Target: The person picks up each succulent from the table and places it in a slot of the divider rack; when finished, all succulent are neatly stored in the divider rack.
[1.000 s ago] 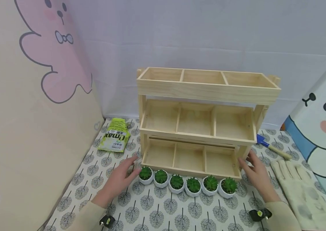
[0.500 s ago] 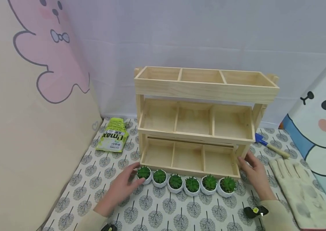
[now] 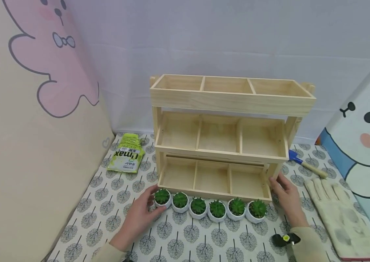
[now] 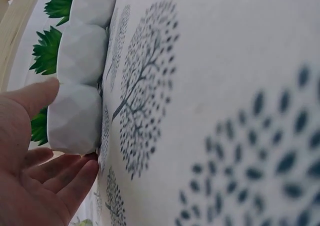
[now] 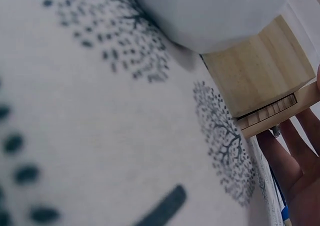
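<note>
Six-compartment rows aside, a three-tier wooden plant shelf stands at the back, its compartments bare. Along its front lies a row of several small succulents in white faceted pots, such as the middle one. My left hand holds the leftmost potted succulent; the left wrist view shows the thumb at the pot's rim and the fingers against its outer side. My right hand grips the shelf's lower right upright, thumb in front. In the right wrist view, fingers pass behind the wood.
A green-and-white printed bag lies left of the shelf. To the right are a blue-bladed hand shovel with a wooden handle and a pair of pale gloves. White cloth hangs behind the tree-patterned tablecloth.
My left hand has moved right onto the leftmost pot, its thumb now at the pot's front. The right hand stays at the shelf's upright. The head view has shifted slightly.
</note>
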`<state>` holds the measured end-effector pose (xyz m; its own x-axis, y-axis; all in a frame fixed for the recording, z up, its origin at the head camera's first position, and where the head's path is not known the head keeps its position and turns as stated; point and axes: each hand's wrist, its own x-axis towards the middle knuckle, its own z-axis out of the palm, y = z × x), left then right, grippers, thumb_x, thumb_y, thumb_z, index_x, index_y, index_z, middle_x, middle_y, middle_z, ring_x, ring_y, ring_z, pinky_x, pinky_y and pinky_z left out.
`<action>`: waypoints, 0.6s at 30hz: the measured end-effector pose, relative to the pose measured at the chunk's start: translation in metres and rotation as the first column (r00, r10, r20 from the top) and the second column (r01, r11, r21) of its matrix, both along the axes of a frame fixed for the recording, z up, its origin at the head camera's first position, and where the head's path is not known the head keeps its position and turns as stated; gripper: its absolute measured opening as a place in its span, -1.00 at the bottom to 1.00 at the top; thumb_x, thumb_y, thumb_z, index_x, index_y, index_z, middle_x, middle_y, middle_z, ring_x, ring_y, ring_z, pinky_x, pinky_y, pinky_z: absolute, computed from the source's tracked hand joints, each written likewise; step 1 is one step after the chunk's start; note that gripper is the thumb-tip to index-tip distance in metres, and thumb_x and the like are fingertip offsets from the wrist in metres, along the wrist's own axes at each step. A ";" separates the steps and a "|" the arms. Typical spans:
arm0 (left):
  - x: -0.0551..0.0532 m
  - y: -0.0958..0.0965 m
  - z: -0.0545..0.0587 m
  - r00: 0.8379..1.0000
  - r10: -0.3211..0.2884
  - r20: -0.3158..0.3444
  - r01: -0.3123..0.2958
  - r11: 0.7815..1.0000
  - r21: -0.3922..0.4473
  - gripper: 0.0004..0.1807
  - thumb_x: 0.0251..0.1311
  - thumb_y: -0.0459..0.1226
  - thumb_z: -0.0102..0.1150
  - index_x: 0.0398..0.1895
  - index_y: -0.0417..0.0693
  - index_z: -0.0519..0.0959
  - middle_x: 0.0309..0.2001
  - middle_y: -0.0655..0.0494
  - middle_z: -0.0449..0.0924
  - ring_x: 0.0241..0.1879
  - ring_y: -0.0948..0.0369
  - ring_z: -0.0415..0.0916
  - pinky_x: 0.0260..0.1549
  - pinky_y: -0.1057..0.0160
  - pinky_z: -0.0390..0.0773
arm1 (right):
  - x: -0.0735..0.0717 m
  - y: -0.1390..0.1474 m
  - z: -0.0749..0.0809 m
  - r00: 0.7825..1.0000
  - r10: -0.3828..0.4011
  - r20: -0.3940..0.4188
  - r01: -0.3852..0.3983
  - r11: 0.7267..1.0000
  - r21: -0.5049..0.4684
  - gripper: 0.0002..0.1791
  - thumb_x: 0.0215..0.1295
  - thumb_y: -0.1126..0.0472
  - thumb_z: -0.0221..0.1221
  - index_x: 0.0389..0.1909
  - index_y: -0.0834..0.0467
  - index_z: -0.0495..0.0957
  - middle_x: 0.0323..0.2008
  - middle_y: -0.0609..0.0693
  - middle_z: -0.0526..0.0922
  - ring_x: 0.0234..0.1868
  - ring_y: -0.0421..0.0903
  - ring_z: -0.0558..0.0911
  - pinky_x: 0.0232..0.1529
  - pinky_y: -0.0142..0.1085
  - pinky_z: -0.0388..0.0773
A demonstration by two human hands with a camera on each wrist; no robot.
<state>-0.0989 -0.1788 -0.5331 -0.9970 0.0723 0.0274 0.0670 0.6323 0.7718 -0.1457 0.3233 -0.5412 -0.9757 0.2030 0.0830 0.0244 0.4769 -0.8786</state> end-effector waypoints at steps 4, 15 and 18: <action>0.002 0.003 -0.001 1.000 0.006 -0.019 -0.007 1.000 -0.022 -0.10 0.11 -0.10 0.60 0.53 0.16 0.37 0.21 0.09 0.65 0.12 0.11 0.64 0.15 0.07 0.63 | 0.002 0.000 -0.003 1.000 -0.027 0.006 0.027 1.000 -0.005 -0.30 0.61 -0.14 0.06 0.63 0.03 0.20 0.50 0.21 0.33 0.44 0.30 0.38 -0.06 -0.70 0.45; 0.003 0.005 -0.001 0.999 0.021 -0.045 -0.023 0.998 -0.051 -0.10 0.14 -0.14 0.58 0.55 0.09 0.34 0.17 -0.01 0.68 0.06 -0.02 0.69 0.13 -0.09 0.63 | 0.002 0.000 -0.007 0.999 -0.041 0.028 0.041 0.999 -0.003 -0.29 0.60 -0.17 0.05 0.63 -0.02 0.19 0.49 0.21 0.36 0.41 0.26 0.43 -0.03 -0.68 0.45; 0.003 0.005 -0.002 0.999 0.016 -0.042 -0.018 0.999 -0.040 -0.10 0.16 -0.14 0.57 0.55 0.10 0.33 0.21 -0.02 0.66 0.08 -0.02 0.68 0.14 -0.08 0.63 | 0.002 0.000 -0.009 1.000 -0.024 0.007 0.024 1.000 0.010 -0.31 0.62 -0.12 0.05 0.63 -0.01 0.18 0.48 0.23 0.37 0.39 0.27 0.44 -0.04 -0.69 0.45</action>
